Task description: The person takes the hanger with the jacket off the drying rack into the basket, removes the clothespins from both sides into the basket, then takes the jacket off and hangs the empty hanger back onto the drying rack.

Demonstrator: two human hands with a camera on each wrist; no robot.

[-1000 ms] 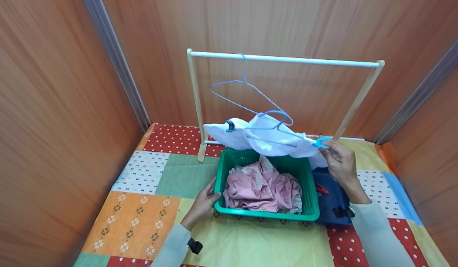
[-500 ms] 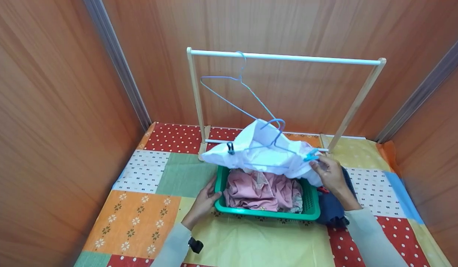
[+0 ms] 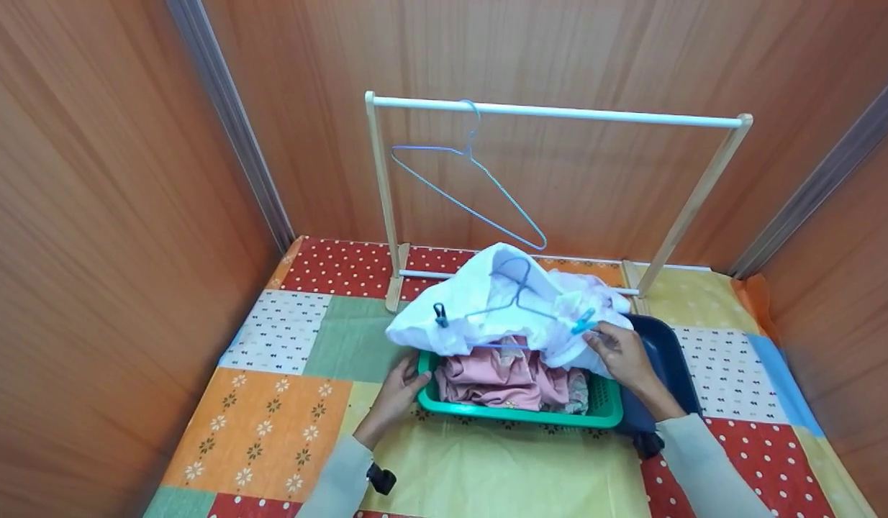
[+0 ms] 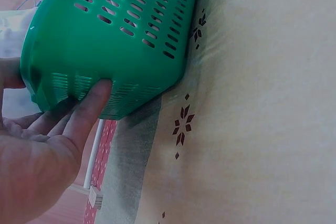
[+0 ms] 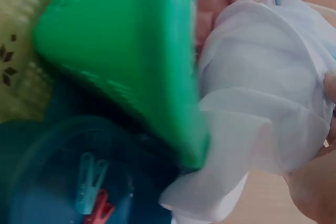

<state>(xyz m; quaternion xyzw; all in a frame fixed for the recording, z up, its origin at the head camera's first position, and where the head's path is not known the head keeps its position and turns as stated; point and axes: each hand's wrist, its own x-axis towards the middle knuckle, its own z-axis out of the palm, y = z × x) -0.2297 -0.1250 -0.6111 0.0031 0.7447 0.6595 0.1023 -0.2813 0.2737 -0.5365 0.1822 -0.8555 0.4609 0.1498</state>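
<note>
My left hand (image 3: 392, 394) grips the left rim of the green plastic basket (image 3: 512, 415), thumb over the edge and fingers against the outer wall, as the left wrist view shows. Pink clothes (image 3: 501, 381) lie bunched inside. Over the basket's far side is a white garment (image 3: 444, 306) on a blue hanger (image 3: 517, 295). A dark clothespin (image 3: 440, 315) is fixed on the garment's left side, a light blue clothespin (image 3: 583, 321) on its right. My right hand (image 3: 622, 356) pinches that light blue clothespin. In the right wrist view, white cloth (image 5: 257, 82) drapes beside the basket.
Behind stands a rack (image 3: 559, 112) with another hanger (image 3: 473, 208) on its bar. A dark blue tray (image 3: 674, 360) sits right of the basket. Light blue (image 5: 85, 182) and red clothespins (image 5: 100, 211) lie in a round container (image 5: 31, 182). Wooden panels (image 3: 106, 216) enclose the patchwork cloth.
My right hand has brought the white garment and its hanger down and toward me, away from the hanger on the rack. The left hand has stayed on the basket.
</note>
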